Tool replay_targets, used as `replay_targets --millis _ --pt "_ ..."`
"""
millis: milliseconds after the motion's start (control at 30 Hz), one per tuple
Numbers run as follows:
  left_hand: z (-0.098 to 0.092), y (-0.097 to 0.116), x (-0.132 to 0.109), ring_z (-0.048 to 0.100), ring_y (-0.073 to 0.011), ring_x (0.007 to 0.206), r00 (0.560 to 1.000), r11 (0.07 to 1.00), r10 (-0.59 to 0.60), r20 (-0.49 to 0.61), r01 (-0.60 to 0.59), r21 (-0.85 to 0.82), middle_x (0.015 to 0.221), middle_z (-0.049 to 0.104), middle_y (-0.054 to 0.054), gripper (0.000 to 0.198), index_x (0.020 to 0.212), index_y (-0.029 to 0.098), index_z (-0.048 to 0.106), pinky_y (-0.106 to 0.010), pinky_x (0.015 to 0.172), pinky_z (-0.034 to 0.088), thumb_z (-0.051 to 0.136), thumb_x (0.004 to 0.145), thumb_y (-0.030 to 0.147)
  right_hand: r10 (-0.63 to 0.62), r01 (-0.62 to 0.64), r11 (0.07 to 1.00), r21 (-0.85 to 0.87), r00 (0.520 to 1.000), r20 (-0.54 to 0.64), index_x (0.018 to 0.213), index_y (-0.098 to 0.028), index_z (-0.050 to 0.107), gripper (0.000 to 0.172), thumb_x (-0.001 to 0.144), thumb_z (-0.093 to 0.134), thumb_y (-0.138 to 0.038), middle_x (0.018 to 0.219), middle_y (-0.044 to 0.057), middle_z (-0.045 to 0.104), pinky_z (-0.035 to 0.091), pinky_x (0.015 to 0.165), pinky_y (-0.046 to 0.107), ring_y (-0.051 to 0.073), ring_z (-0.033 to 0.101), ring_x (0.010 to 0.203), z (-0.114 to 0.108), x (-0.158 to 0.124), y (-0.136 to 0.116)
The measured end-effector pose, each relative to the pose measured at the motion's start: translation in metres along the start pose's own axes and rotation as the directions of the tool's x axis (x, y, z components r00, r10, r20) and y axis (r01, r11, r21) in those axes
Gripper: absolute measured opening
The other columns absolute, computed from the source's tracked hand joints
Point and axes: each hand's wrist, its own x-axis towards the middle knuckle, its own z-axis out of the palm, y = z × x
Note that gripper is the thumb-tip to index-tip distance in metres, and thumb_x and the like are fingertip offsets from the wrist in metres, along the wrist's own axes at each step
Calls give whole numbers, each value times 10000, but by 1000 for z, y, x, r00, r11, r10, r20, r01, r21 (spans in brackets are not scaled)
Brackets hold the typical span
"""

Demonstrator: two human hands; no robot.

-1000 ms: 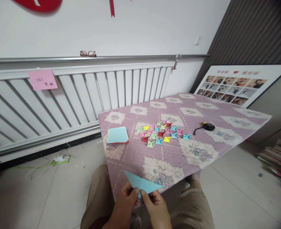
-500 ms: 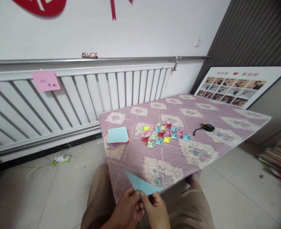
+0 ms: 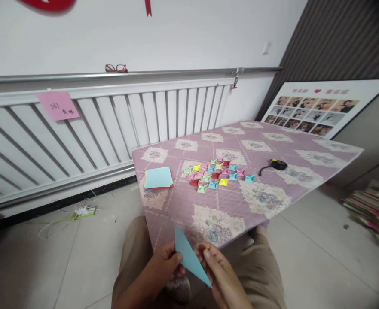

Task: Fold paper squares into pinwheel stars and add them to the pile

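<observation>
A light-blue sheet of paper [image 3: 191, 259], folded into a triangle, is held slantwise over the near corner of the table. My left hand [image 3: 163, 268] pinches its left side, thumb on top and fingers beneath. My right hand [image 3: 223, 274] is beside the right edge, its fingers loosely bent and apart from a grip; whether the fingertips touch the paper is hard to see. Farther up the cloth lie several small folded paper pieces [image 3: 215, 175] in pink, blue, green, yellow and red, set in rows. To their left sits a stack of square paper [image 3: 159, 177], blue on top.
A flowered tablecloth [image 3: 183, 206] covers the table. A black coiled item [image 3: 278, 165] lies toward its right. Behind are a white radiator [image 3: 173, 111] with a pink note [image 3: 58, 106], glasses [image 3: 116, 68] on the pipe, and a photo board [image 3: 308, 109]. A power strip [image 3: 84, 212] is on the floor.
The blue paper has turned from a wide position to a steep slant. My right hand has let go of its lower edge and moved to the right side, while the left keeps its pinch.
</observation>
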Motion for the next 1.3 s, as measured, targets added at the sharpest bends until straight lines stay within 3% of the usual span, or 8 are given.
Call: replay_targets --millis 133,367,600,933,1300 --pt "3 0 -1 481 -102 548 1000 1000 -21 -23 21 -9 609 551 15 284 838 151 594 -228 558 373 647 776 424 80 -84 996 28 989 122 836 -199 637 326 676 777 -447 757 9 670 469 672 264 151 632 696 4 -3 8" --pt "5 -5 -1 453 -74 474 996 941 -86 1 82 -330 566 526 28 432 801 142 550 -198 473 321 776 662 483 77 -91 994 59 977 199 798 -183 624 316 668 790 -418 693 18 672 431 620 235 151 637 657 11 -6 13" --pt "2 -7 -2 454 -62 469 993 929 -79 82 103 -356 595 544 8 417 788 124 585 -192 468 314 802 663 457 37 -90 978 188 963 268 817 -189 622 317 696 758 -449 682 38 667 465 648 298 193 644 673 17 -8 11" --pt "0 -6 -5 467 -65 482 982 886 -120 146 172 -430 583 539 9 419 816 123 627 -179 472 324 844 622 425 49 -92 984 154 965 258 789 -192 620 346 664 767 -480 659 34 650 483 656 325 200 639 653 18 -9 13" --pt "-2 -8 -4 477 -69 501 981 891 -110 161 169 -422 605 550 -2 433 798 115 641 -190 500 347 850 604 442 74 -117 980 160 964 254 783 -193 610 321 671 764 -451 648 21 644 487 652 311 193 638 653 17 -9 14"
